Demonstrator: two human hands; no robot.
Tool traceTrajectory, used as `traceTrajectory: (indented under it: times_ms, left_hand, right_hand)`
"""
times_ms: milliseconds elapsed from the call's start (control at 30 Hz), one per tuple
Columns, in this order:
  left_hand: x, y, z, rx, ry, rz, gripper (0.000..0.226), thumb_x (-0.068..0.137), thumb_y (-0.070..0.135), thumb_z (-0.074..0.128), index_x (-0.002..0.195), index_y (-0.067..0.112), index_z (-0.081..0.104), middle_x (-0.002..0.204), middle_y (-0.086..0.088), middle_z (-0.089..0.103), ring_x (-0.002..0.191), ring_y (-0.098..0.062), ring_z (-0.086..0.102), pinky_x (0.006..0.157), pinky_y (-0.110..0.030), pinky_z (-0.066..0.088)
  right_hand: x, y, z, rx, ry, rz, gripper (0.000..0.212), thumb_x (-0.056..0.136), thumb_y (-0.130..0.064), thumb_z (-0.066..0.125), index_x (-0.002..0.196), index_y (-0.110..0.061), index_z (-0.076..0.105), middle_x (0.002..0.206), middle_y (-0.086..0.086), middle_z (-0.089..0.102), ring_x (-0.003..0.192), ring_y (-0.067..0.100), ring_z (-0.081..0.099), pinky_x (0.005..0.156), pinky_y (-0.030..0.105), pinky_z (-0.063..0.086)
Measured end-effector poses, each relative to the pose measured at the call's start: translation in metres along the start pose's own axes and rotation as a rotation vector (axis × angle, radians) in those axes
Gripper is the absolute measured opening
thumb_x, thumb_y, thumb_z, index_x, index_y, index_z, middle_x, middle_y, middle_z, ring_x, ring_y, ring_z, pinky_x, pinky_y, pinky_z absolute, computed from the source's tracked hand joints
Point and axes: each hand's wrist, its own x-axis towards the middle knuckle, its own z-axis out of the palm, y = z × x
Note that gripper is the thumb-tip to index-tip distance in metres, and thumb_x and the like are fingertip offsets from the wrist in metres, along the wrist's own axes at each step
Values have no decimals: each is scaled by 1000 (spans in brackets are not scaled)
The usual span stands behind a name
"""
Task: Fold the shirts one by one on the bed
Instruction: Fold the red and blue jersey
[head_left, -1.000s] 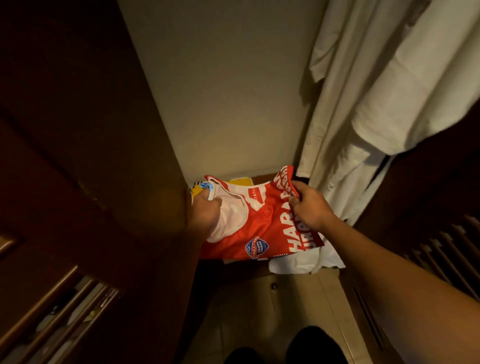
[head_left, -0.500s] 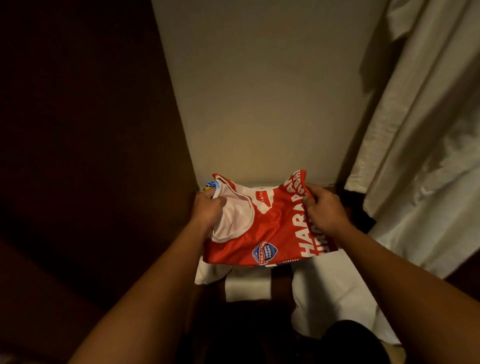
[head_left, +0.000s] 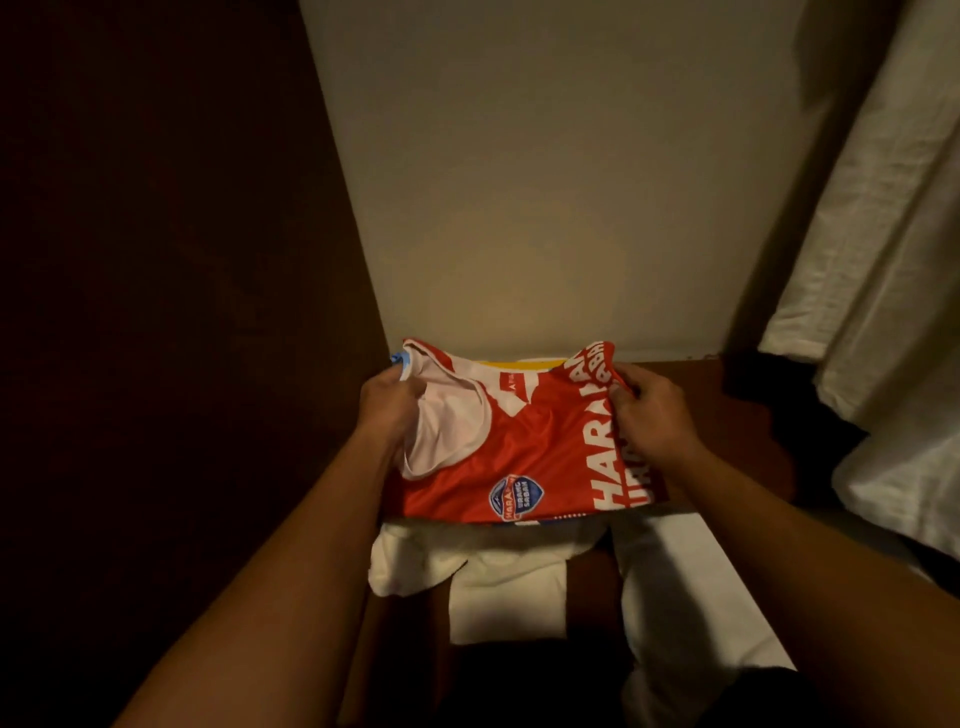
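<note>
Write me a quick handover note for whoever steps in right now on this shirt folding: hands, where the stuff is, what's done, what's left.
Left hand: grips the red shirt at its collar edge.
Right hand: pinches the shirt's opposite edge, by the white lettering.
The shirt looks folded and sits on a stack in a dim wooden compartment; a yellow layer shows behind it and white fabric hangs out below.
White garments hang to the right.
Done: this shirt appears folded.
Left: no bed in view, so remaining shirts cannot be counted from here.
</note>
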Motion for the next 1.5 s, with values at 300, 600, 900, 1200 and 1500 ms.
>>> traceTrajectory:
  times_ms: [300,600,900,1200,1500]
  left_hand:
    - [78,7,11,166,-14,28,32,86,-7,56,97,18,73,96,-12,68,88,-24,65,81,-34,52]
    - [150,6,12,242,-12,20,40,88,-6,61,124,7,68,111,-12,69,95,-25,66,85,-35,55]
    - [117,-65,35,1178,-98,404,55,99,45,49,147,19,45,148,-12,47,134,-33,45,106,-49,39]
    - [113,-113,30,1496,-342,213,87,92,82,20,158,25,23,164,-12,26,150,-37,25,120,-60,19]
    - [112,-103,50,1448,-321,453,80,94,78,24,156,28,25,163,-13,28,150,-37,23,120,-59,18]
  right_hand:
    - [71,7,30,-17,-41,9,35,107,-20,44,140,-16,56,122,6,68,92,12,62,69,20,46]
    - [132,18,58,18,-13,90,37,107,-23,45,143,-16,53,118,4,67,88,11,66,60,18,44]
    - [119,60,91,6,-61,428,48,101,-31,58,143,-13,43,134,12,60,114,34,64,92,50,57]
    - [120,60,97,-189,-123,387,49,101,-32,57,145,-18,41,139,11,54,121,33,59,95,53,55]
    - [110,47,125,-821,-301,-150,61,103,-55,34,155,-25,26,164,9,23,149,32,22,119,54,20]
